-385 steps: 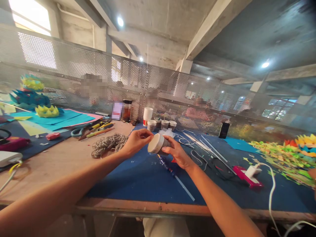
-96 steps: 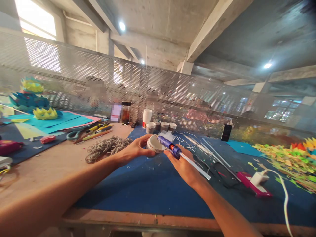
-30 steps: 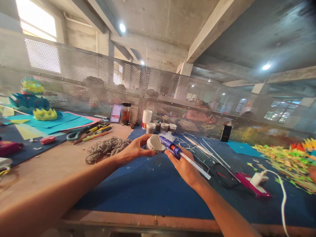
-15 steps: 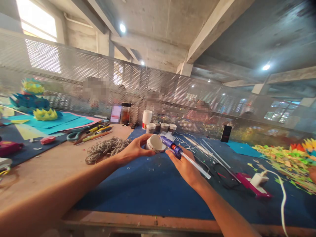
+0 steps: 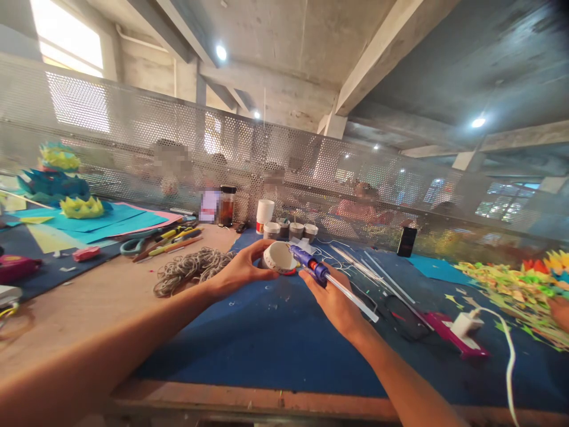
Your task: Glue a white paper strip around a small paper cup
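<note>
A white paper cup (image 5: pixel 279 256), tilted so that its open mouth shows, is held by my left hand (image 5: pixel 249 265), thumb and fingers around its side. My right hand (image 5: pixel 331 293) grips a blue hot glue gun (image 5: pixel 310 260) with a long clear glue stick (image 5: pixel 351 296) sticking out of its back end. The gun's nozzle reaches the cup's right rim; whether it touches cannot be told. Beneath the two hands lies a dark blue mat (image 5: pixel 267 344).
A bundle of grey cord (image 5: pixel 191 271) lies to the left, with pliers and tools (image 5: pixel 173 237) behind. Several cups (image 5: pixel 297 230) stand at the back by a perforated metal screen (image 5: pixel 284 154). At right are glue sticks (image 5: pixel 389 276), a magenta power strip (image 5: pixel 457 338) and paper scraps (image 5: pixel 511 284).
The cup has turned slightly in my left hand, and a bit of red now shows under its lower right edge. The glue gun has hardly moved.
</note>
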{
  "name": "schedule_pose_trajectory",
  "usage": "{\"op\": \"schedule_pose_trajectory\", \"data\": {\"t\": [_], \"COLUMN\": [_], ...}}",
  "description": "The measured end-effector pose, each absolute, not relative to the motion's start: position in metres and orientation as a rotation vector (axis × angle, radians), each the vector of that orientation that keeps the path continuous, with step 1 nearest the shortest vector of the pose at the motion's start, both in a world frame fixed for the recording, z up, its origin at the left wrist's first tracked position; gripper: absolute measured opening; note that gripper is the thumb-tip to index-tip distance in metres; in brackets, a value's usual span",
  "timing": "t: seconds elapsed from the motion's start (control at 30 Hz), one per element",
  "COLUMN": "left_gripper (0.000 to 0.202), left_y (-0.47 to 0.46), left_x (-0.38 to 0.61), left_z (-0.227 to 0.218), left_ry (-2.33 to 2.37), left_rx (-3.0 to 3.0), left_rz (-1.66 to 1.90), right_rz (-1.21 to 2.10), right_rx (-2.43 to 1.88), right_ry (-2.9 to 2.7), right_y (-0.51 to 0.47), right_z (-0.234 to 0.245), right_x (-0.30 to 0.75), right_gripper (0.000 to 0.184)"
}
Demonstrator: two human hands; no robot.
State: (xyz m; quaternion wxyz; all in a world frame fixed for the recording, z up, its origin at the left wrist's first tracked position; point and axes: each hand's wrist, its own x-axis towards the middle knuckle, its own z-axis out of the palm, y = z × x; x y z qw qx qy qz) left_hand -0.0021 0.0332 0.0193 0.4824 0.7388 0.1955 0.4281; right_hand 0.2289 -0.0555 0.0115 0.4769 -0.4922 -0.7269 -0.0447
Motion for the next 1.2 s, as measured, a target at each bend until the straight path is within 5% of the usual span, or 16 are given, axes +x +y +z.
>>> {"op": "schedule_pose_trajectory", "data": {"t": [1.2], "left_gripper": [0.069], "left_y": [0.0294], "left_x": [-0.0011], "left_z": [0.0209], "left_ry": [0.486], "left_rx": [1.832], "left_rz": [1.052], "right_rz": [-0.134], "right_rx": [-1.217], "right_ry": [-1.763], "right_y": [-0.0571], "right_z": [0.0119], "right_x": [0.2264], "right_gripper": [0.03]}}
